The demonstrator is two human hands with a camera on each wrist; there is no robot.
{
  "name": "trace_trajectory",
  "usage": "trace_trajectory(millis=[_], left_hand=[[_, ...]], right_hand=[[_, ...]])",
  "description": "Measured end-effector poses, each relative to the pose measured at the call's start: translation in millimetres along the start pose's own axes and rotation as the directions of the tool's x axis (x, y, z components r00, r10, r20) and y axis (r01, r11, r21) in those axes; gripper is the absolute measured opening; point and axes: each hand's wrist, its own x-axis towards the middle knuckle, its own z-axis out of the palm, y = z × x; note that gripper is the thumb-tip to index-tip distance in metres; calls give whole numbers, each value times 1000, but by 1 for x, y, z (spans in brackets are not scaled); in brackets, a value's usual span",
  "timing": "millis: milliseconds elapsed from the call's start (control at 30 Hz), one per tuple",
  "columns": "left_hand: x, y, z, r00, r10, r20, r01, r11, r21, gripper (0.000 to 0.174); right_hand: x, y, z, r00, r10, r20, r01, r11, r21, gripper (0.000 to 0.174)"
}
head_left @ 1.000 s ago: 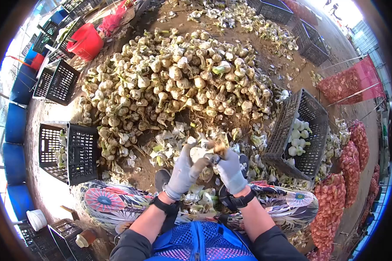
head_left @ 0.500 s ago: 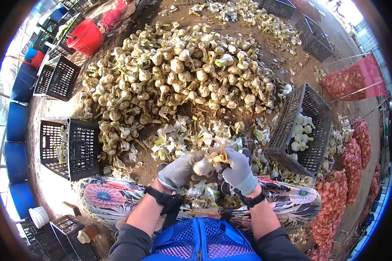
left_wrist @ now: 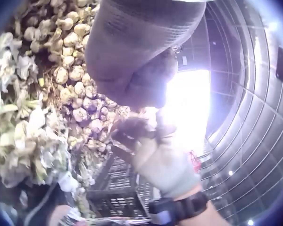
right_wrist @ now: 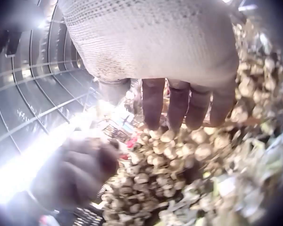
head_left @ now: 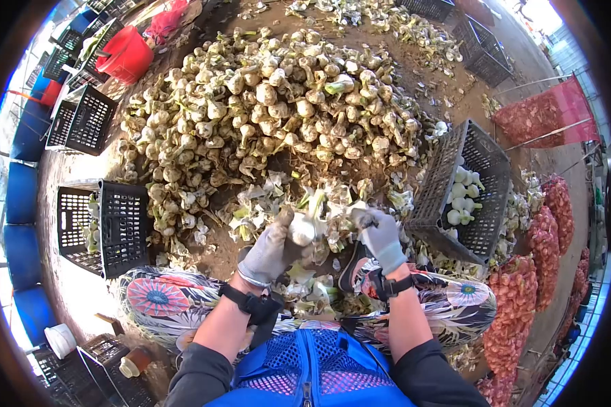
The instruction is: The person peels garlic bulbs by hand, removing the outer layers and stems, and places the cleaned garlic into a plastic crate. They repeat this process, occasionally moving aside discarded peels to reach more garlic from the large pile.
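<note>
A white garlic bulb [head_left: 303,230] with a green stem is gripped at its side by the gloved left hand [head_left: 268,251]. The gloved right hand [head_left: 381,243] is apart from the bulb, to its right, fingers bent loosely. In the right wrist view the right hand [right_wrist: 155,52] has several fingers hanging down, with no object plainly in them; the left hand [right_wrist: 75,174] is blurred at lower left. The left wrist view has the left hand [left_wrist: 132,56] large at the top, its bulb hidden, and the right hand [left_wrist: 162,162] below.
A heap of unpeeled garlic [head_left: 265,108] lies ahead, with loose peels [head_left: 251,210] before it. A black crate [head_left: 485,203] with white bulbs stands at right, another crate [head_left: 125,227] at left. Red net sacks [head_left: 512,305] line the right side.
The hands have moved apart; the right hand has left the bulb, moving to the right. The brownish peel at its fingers is no longer seen there, and the bulb looks whiter.
</note>
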Motion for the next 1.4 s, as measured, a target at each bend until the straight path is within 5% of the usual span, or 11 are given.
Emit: trace_trajectory(millis=[33, 67, 333, 400, 467, 600, 667, 800, 1067, 1133, 1400], left_hand=[[3, -5, -8, 999, 43, -15, -41, 995, 88, 56], [5, -9, -15, 996, 87, -24, -81, 980, 180, 53], [0, -7, -12, 986, 131, -105, -85, 928, 364, 52], [-1, 3, -5, 944, -330, 10, 309, 895, 322, 54], [-5, -8, 0, 949, -307, 79, 253, 885, 390, 68], [-3, -13, -6, 992, -84, 94, 63, 975, 215, 68], [-2, -3, -1, 994, -110, 6, 106, 972, 210, 62], [5, -11, -9, 997, 81, 1, -79, 960, 270, 56], [0, -4, -7, 940, 262, -220, -114, 846, 521, 41], [9, -25, -39, 995, 90, -37, 37, -2, 999, 39], [21, -5, 2, 946, 323, 35, -197, 483, 853, 52]], right_hand=[[-2, -13, 15, 985, -133, -106, 137, 990, 29, 21], [-10, -28, 17, 977, 143, 158, -205, 834, 512, 27], [-16, -59, 40, 955, -296, -25, 296, 943, 155, 37], [-4, -59, 34, 904, -428, 6, 428, 903, -43, 39], [-3, -66, 30, 897, -439, 48, 435, 897, 73, 41], [2, -23, 38, 987, 163, -16, -133, 858, 496, 59], [2, 22, 24, 919, -312, -239, 138, 826, -547, 56], [-17, -68, 18, 980, 78, 184, -180, 742, 645, 40], [-4, -40, 22, 965, 261, -37, -136, 612, 779, 21], [3, -27, 18, 949, 296, -109, -100, 612, 785, 21], [-9, -75, 22, 942, -246, -229, 292, 936, 196, 15]])
